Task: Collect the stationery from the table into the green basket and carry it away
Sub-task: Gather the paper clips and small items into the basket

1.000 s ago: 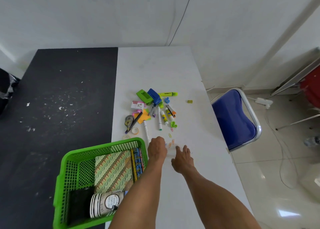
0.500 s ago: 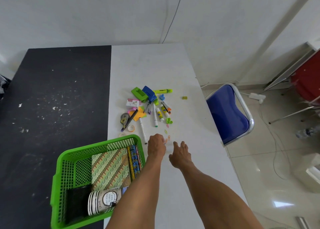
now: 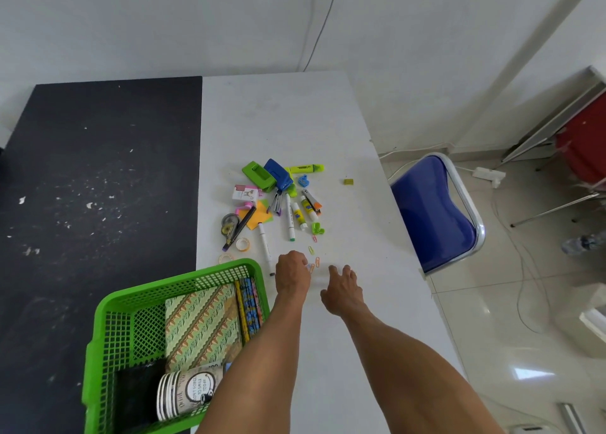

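The green basket (image 3: 183, 279) stands at the near edge and holds a patterned notebook (image 3: 200, 325), pencils (image 3: 249, 305), a stack of paper cups (image 3: 187, 391) and a black item. Just right of its far corner, my left hand (image 3: 292, 274) is curled shut, with a small paper clip (image 3: 309, 267) pinched at the fingertips. My right hand (image 3: 342, 286) rests beside it, fingers apart and holding nothing. Loose paper clips (image 3: 316, 260) lie just beyond both hands. Farther back is the stationery pile (image 3: 278, 197) of markers, glue sticks, sticky notes, tape rolls and staplers.
The table has a black left half (image 3: 98, 187) and a white right half (image 3: 282, 115). A small yellow-green item (image 3: 348, 181) lies apart at the right. A blue chair (image 3: 433, 210) stands against the table's right edge. Cables and a power strip (image 3: 488, 173) lie on the floor.
The view has drifted slightly. Both hands stay by the paper clips; my left hand has curled tighter over them and my right hand has barely moved.
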Available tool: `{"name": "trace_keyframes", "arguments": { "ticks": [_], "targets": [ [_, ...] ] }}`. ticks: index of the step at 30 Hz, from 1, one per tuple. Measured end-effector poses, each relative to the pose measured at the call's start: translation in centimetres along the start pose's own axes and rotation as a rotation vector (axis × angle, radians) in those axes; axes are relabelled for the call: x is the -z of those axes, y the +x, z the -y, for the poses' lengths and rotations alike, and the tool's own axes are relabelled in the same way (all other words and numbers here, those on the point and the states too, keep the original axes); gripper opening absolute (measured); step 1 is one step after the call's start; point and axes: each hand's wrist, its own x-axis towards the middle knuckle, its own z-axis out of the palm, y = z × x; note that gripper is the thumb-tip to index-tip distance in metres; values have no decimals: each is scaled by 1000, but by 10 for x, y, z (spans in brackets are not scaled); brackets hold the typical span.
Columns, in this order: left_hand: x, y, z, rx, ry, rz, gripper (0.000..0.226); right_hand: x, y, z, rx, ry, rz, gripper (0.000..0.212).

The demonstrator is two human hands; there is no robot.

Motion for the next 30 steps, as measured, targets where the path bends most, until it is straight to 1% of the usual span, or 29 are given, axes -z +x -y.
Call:
{"name": "trace_keyframes", "arguments": {
  "ticks": [9,13,16,21,25,30],
  "targets": [
    [-4,0,0,24,74,65,29,1,2,-1,-2,1,4,59],
    [-2,-1,1,-11,121,25,25,1,3,-2,-1,-5,-1,59],
    [0,-1,1,-15,127,35,23,1,2,-2,-2,-4,-1,58],
    [3,-4,0,-22,124,36,28,0,-1,-1,-8,-2,0,59],
    [8,-10,1,-38,121,30,25,1,-6,2,3,-11,-3,58],
    [34,-24,12,-92,84,-36,19,3,-19,20,26,-26,-24,61]
  ]
}}
